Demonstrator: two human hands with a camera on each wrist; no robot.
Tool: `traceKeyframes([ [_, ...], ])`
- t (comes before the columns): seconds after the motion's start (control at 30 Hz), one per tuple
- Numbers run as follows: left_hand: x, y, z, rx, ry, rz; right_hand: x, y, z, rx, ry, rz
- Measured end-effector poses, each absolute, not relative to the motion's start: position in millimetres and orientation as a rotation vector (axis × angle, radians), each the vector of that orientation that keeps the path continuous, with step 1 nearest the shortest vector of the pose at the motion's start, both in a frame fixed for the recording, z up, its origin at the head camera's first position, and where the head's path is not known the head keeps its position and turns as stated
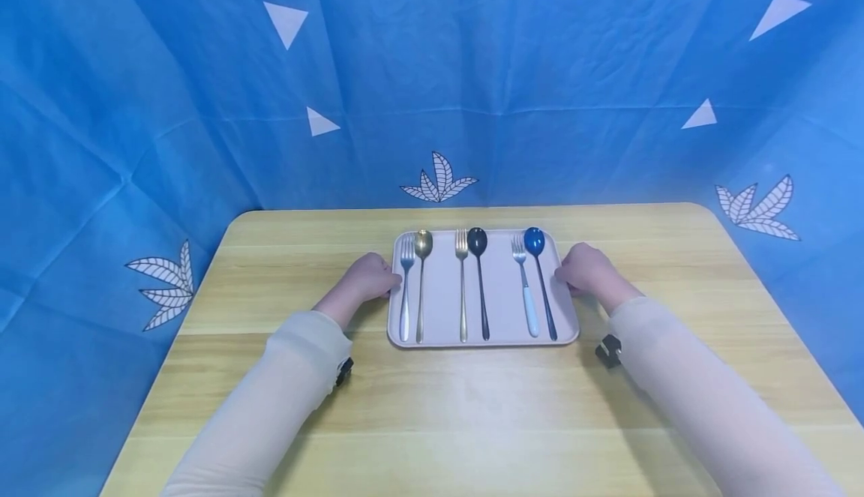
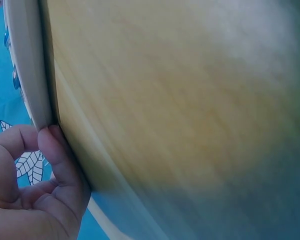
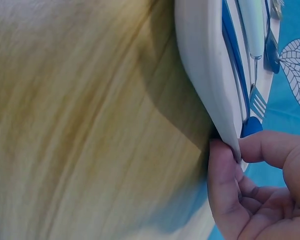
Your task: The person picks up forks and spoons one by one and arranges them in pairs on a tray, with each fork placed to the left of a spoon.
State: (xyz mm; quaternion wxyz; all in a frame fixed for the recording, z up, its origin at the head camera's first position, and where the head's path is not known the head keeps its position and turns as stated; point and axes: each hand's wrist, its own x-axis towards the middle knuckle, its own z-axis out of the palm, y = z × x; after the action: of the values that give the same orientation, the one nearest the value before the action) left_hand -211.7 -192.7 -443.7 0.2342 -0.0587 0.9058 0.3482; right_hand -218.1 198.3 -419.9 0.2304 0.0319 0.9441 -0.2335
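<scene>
A pale pinkish tray point(image 1: 442, 294) with rounded corners lies toward the back of the table. My left hand point(image 1: 370, 278) pinches its left rim between thumb and fingers, and my right hand point(image 1: 589, 272) pinches the right rim likewise. On the tray, from left to right, are a silver fork point(image 1: 407, 253), a gold spoon point(image 1: 423, 244), a gold fork point(image 1: 462, 246), a black spoon point(image 1: 477, 241), a light-blue-handled fork point(image 1: 530, 311) and a blue spoon point(image 1: 534, 241). Seen in the right wrist view, the tray's side point(image 3: 205, 65) has a shadow beneath it.
Light wood-grain table point(image 1: 445, 422) lies under and around the tray. Behind it hangs a blue cloth point(image 1: 418, 47) with white triangles and leaf prints, which also runs along both sides. Dark clips show at both sleeve cuffs.
</scene>
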Motion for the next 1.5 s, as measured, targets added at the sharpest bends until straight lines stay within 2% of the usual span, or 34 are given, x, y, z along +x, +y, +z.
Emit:
traceKeyframes([
  [1.5,-203.3,-187.0,-437.1,-0.15,2.519,0.91,-216.4,199.8,-420.9,0.129,2.559,-0.707],
])
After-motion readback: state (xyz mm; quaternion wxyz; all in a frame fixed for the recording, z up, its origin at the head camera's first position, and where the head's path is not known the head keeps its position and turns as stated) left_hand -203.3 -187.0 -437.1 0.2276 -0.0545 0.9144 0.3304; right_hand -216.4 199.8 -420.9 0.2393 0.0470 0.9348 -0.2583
